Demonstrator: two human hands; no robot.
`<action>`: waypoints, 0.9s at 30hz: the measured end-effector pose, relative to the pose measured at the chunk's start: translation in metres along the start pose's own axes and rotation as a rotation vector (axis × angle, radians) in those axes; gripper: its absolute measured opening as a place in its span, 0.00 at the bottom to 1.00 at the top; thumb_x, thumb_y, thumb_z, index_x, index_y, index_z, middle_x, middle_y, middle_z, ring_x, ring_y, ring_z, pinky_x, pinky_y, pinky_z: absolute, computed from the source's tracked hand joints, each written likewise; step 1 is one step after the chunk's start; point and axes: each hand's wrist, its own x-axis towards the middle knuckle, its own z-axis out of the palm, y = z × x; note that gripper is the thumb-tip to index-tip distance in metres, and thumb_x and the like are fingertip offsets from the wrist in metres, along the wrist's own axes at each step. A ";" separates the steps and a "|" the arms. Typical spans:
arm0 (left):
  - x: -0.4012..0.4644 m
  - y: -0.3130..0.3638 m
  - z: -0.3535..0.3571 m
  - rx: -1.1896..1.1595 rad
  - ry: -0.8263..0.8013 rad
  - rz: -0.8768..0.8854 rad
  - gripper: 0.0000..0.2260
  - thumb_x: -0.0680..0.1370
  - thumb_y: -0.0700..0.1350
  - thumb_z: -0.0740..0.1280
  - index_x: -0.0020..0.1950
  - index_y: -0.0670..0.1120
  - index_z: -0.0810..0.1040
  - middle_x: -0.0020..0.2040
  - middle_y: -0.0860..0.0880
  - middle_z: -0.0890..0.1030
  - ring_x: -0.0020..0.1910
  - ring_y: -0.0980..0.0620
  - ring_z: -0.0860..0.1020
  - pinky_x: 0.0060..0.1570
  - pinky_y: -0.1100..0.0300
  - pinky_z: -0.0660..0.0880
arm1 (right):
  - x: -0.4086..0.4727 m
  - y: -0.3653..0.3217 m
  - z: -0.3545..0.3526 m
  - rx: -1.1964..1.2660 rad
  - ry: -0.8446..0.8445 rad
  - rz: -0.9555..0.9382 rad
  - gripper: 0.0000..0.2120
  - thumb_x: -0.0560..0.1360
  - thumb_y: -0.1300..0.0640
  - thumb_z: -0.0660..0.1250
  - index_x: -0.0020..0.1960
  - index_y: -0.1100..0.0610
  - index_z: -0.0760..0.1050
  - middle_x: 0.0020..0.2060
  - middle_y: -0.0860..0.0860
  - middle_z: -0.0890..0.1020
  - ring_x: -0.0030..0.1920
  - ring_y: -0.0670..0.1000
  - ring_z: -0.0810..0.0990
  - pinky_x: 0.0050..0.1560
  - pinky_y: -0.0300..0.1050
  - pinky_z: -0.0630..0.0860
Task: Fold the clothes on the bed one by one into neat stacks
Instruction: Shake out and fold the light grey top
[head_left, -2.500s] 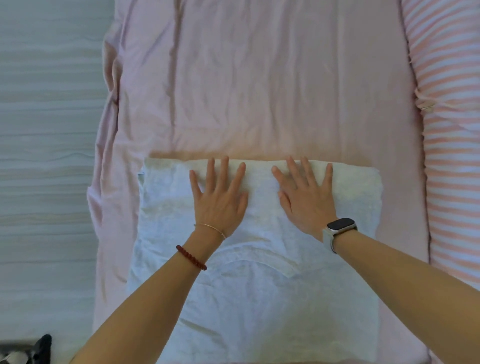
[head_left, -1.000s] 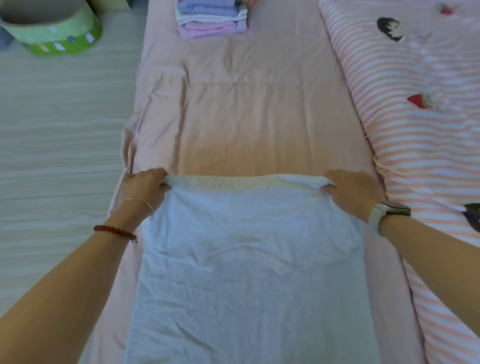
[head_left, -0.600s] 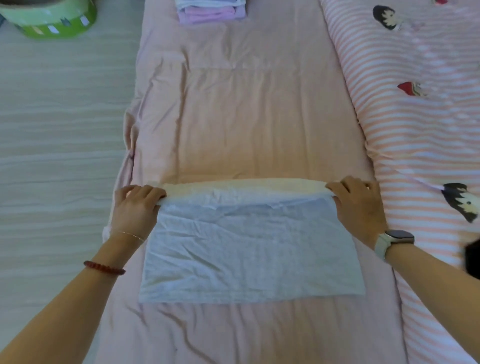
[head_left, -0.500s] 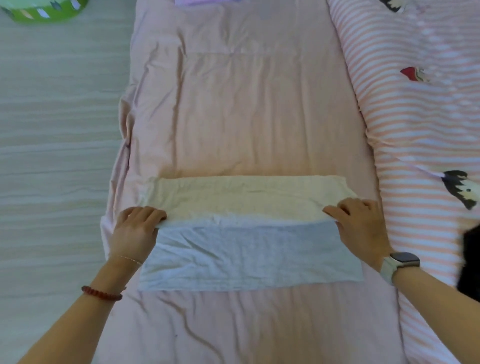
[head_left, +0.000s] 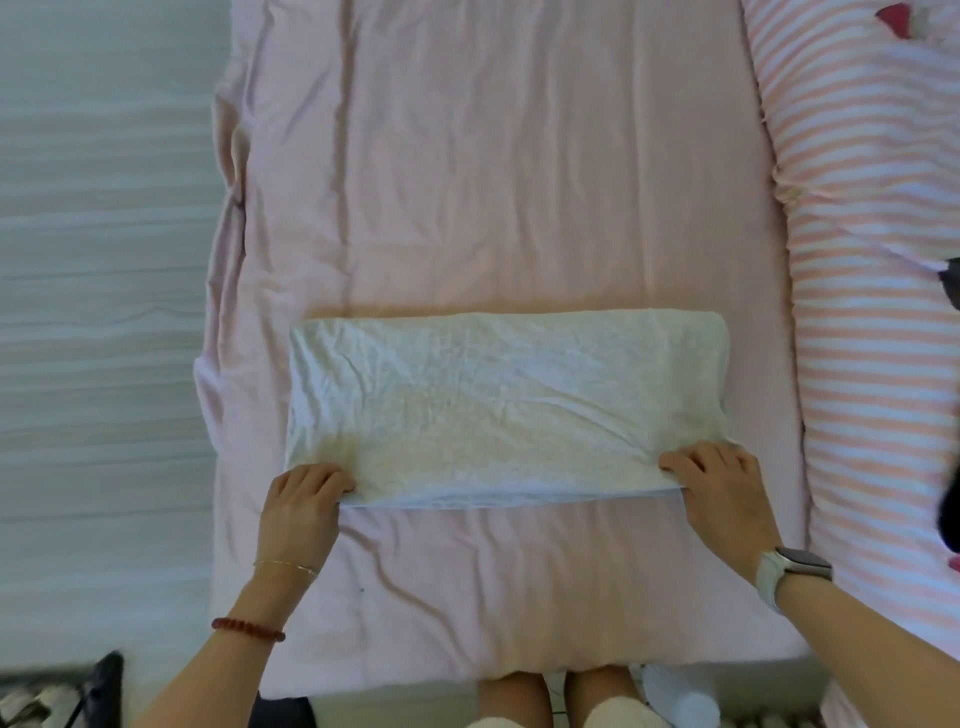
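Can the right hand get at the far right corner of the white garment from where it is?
Probably yes. The right hand grips the white garment at its near right corner, and only bare fabric lies between it and the far corner.

Bright soft daylight, faint shadows, blurred stretched edges

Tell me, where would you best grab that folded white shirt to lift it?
At the two near corners, from the person's side. The shirt lies as a wide flat band with its layered edges nearest; the left hand and right hand already pinch those corners, which probably keeps the layers together.
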 end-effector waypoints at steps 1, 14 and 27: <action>-0.002 -0.001 0.001 0.004 -0.014 -0.009 0.12 0.65 0.37 0.56 0.33 0.41 0.80 0.35 0.46 0.81 0.34 0.43 0.80 0.37 0.52 0.74 | -0.003 -0.002 0.001 -0.001 -0.025 0.014 0.13 0.60 0.70 0.63 0.40 0.59 0.81 0.33 0.55 0.76 0.34 0.60 0.78 0.43 0.50 0.61; 0.080 0.018 0.009 -0.357 0.015 -0.939 0.24 0.75 0.47 0.67 0.68 0.40 0.68 0.64 0.38 0.70 0.63 0.38 0.68 0.59 0.44 0.66 | 0.087 -0.113 0.008 0.063 -0.183 -0.019 0.19 0.73 0.53 0.59 0.62 0.54 0.75 0.63 0.57 0.75 0.63 0.60 0.73 0.66 0.67 0.56; 0.145 -0.038 0.048 -0.390 0.066 -1.086 0.14 0.82 0.54 0.50 0.46 0.45 0.65 0.35 0.48 0.70 0.40 0.44 0.69 0.38 0.54 0.62 | 0.143 -0.086 0.072 -0.135 -0.305 0.079 0.27 0.77 0.46 0.40 0.75 0.48 0.54 0.75 0.52 0.53 0.75 0.55 0.53 0.71 0.62 0.40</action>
